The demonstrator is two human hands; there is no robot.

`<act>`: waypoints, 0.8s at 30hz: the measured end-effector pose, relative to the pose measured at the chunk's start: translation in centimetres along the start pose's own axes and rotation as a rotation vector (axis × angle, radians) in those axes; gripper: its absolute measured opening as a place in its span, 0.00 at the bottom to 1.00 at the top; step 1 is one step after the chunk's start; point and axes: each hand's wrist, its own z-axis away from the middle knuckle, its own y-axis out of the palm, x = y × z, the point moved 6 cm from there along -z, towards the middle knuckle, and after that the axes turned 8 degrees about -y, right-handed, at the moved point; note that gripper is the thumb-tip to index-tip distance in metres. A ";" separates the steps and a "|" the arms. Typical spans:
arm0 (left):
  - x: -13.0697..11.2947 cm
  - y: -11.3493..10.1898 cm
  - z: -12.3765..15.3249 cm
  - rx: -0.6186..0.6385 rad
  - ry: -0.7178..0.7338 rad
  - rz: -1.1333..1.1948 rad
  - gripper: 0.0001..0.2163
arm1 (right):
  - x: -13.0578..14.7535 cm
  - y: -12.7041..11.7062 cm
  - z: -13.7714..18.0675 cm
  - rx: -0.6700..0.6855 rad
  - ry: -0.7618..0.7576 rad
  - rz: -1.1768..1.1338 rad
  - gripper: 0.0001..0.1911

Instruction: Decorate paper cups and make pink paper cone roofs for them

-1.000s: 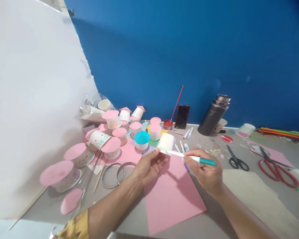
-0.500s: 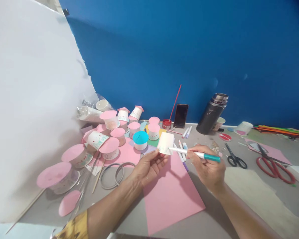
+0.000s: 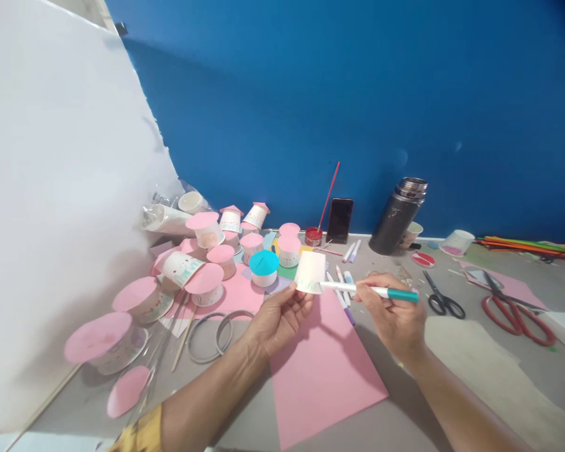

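Between the fingers of my left hand (image 3: 282, 317) is a white paper cup (image 3: 311, 270), held upside down with faint green marks along its rim. My right hand (image 3: 395, 317) grips a white marker with a green end (image 3: 376, 292), its tip at the lower right of the cup. Both hands are above a pink paper sheet (image 3: 327, 383). Several paper cups with pink paper discs (image 3: 207, 279) on them stand and lie to the left. Among them is one cup with a bright blue disc (image 3: 264, 263).
Black scissors (image 3: 440, 298) and red-handled scissors (image 3: 513, 314) lie at the right. A dark flask (image 3: 398, 216) and a phone (image 3: 340, 220) stand by the blue wall. Several markers (image 3: 343, 289) lie behind the cup. Two grey rings (image 3: 204, 339) are near my left forearm.
The marker tip has shifted slightly along the cup's lower edge. Both hands keep their holds. The whole view has moved a little.
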 end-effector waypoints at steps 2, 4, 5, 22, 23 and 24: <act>0.0 0.0 0.0 -0.001 -0.004 -0.006 0.13 | 0.0 0.0 -0.1 0.012 0.007 -0.012 0.06; -0.1 0.0 0.0 -0.007 -0.012 -0.002 0.13 | -0.1 -0.2 -0.2 -0.009 0.012 -0.001 0.07; -0.1 0.1 0.0 -0.011 -0.016 0.004 0.13 | -0.1 -0.3 -0.2 -0.018 0.012 0.010 0.07; 0.6 0.0 0.2 0.037 -0.090 -0.141 0.12 | -2.8 -0.7 -0.7 -0.134 0.236 -0.082 0.13; 0.8 0.0 0.2 0.050 -0.098 -0.158 0.12 | -3.1 -0.2 -0.7 -0.073 0.260 -0.095 0.15; 1.1 0.0 0.2 0.070 -0.106 -0.175 0.12 | -3.4 0.4 -0.6 -0.003 0.287 -0.114 0.16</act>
